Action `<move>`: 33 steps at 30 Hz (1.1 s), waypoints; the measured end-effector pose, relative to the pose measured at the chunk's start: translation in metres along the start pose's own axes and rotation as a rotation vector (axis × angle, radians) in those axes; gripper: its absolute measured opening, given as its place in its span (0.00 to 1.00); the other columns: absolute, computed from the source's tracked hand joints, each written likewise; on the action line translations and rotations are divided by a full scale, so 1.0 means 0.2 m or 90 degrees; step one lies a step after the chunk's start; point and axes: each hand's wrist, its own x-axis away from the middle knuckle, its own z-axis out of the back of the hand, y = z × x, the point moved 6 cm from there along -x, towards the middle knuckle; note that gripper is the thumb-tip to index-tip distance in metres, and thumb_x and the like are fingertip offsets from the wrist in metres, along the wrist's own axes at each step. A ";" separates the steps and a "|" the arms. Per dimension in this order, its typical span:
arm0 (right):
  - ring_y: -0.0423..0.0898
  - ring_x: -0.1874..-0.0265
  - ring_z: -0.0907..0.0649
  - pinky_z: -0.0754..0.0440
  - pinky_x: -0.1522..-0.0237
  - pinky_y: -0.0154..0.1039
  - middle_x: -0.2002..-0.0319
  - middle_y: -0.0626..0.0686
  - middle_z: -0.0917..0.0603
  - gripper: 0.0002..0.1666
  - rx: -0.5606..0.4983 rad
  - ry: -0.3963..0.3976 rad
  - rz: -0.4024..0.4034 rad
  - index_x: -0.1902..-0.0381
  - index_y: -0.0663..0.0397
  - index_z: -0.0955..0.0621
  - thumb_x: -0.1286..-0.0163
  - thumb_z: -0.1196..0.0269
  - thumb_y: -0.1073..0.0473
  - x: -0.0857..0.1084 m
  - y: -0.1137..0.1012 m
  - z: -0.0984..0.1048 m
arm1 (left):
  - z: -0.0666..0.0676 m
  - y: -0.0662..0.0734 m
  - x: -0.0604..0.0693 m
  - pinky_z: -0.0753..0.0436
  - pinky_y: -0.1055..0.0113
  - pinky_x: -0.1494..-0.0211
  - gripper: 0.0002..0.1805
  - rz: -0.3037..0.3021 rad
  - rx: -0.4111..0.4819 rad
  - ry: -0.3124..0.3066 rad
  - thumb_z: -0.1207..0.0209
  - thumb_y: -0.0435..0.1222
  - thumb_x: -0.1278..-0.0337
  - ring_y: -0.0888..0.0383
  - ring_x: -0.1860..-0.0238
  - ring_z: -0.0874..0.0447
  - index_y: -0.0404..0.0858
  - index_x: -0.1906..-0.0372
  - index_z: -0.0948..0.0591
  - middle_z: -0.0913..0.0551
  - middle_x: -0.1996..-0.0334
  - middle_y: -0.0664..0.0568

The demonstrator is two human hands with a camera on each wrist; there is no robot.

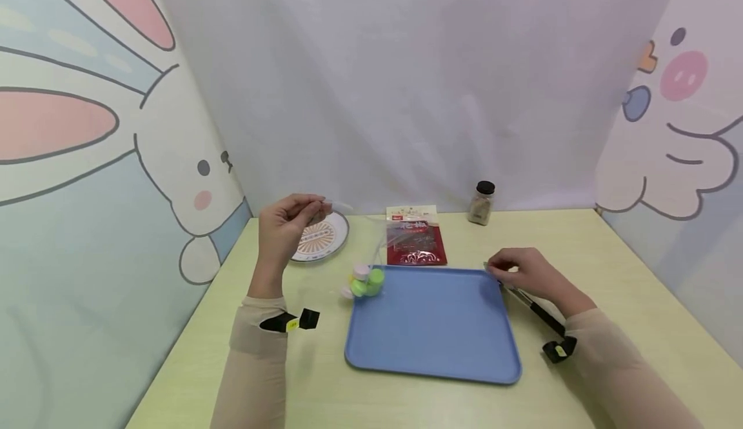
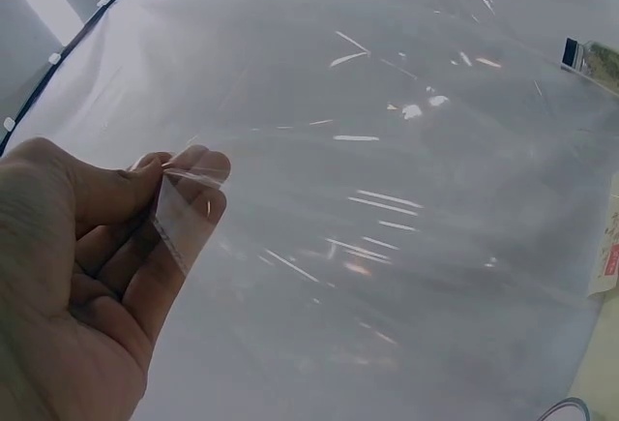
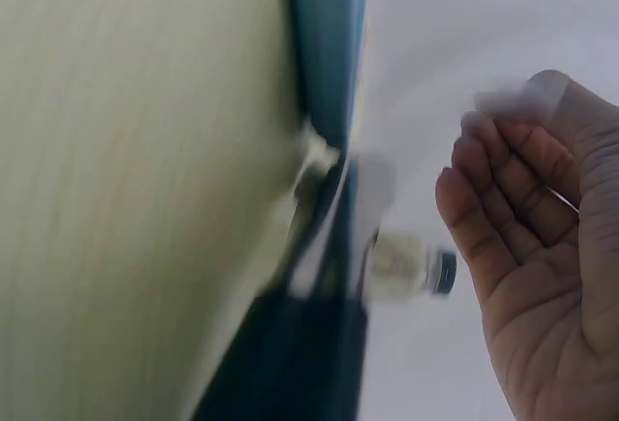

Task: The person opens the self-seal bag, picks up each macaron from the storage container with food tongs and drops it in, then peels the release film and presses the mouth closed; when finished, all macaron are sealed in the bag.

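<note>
My left hand is raised over the left side of the table and pinches a corner of clear plastic film between thumb and fingers. The glossy film spreads across most of the left wrist view; its full outline is hard to see. At the far right corner of the blue tray, my right hand pinches a small translucent bit of plastic, blurred in the right wrist view. Whether it belongs to the same film I cannot tell. Black-handled tongs lie below that hand, beside the tray.
Several small green and pink round pieces cluster at the tray's far left corner. Behind are a patterned plate, a red food packet and a black-capped jar. Printed cloth walls enclose the table.
</note>
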 end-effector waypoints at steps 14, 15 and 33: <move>0.50 0.51 0.19 0.19 0.53 0.50 0.52 0.51 0.15 0.14 -0.051 -0.032 0.186 0.55 0.53 0.14 0.36 0.33 0.71 -0.19 -0.20 -0.16 | -0.11 0.06 0.00 0.11 0.62 0.58 0.05 -0.043 0.010 -0.033 0.36 0.25 0.37 0.52 0.64 0.09 0.28 0.59 0.13 0.12 0.65 0.36; 0.49 0.49 0.19 0.19 0.51 0.50 0.50 0.50 0.16 0.15 -0.071 -0.030 0.167 0.51 0.53 0.15 0.35 0.33 0.69 -0.22 -0.22 -0.15 | -0.12 0.07 0.00 0.11 0.62 0.58 0.05 -0.045 0.014 -0.037 0.36 0.25 0.37 0.50 0.64 0.09 0.28 0.59 0.13 0.11 0.65 0.36; 0.45 0.55 0.12 0.14 0.57 0.32 0.54 0.56 0.11 0.19 -0.379 0.070 -0.067 0.40 0.57 0.20 0.27 0.36 0.63 -0.48 -0.46 -0.13 | -0.24 0.14 -0.02 0.10 0.61 0.61 0.05 -0.057 0.021 -0.080 0.36 0.25 0.37 0.50 0.65 0.09 0.28 0.59 0.13 0.11 0.65 0.39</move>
